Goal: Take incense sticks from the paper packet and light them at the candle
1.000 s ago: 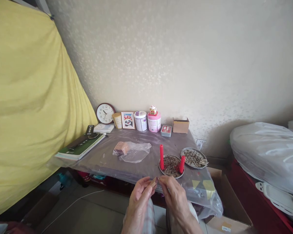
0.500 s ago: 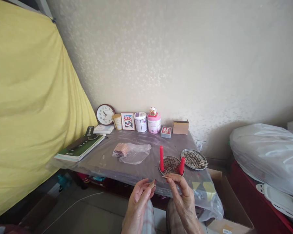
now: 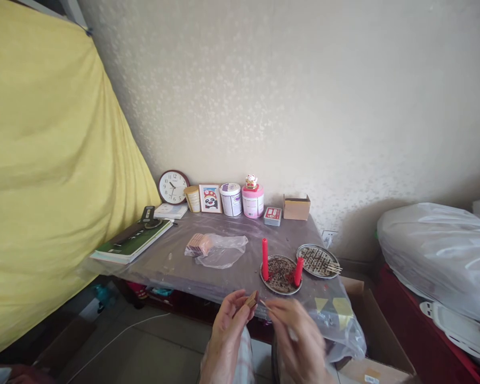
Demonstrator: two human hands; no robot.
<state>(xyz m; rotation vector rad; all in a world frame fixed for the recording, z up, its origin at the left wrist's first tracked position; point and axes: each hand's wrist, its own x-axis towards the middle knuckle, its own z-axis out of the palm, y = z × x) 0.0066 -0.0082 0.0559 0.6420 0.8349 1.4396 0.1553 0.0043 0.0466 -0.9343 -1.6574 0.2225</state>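
My left hand (image 3: 232, 321) is closed round a small brown matchbox (image 3: 252, 300) held up in front of the table edge. My right hand (image 3: 300, 336), smeared by motion, pinches a thin matchstick (image 3: 264, 304) whose tip sits right by the matchbox. Just beyond my hands, a round metal tray (image 3: 280, 274) on the table holds a tall red candle (image 3: 264, 259) and a shorter red candle (image 3: 298, 271). A second metal tray (image 3: 317, 260) with wooden sticks lies to its right.
The plastic-covered table (image 3: 176, 256) carries a clear bag of brown boxes (image 3: 212, 247), a green book (image 3: 130, 241), a clock (image 3: 173, 186), tins (image 3: 252, 200), a framed picture and a cardboard box (image 3: 296, 206) along the wall. A yellow cloth hangs left; wrapped bundles sit right.
My right hand drew the matchstick away from the matchbox, rose toward the candles, then came back down to the box and is now blurred. My left hand has hardly moved.
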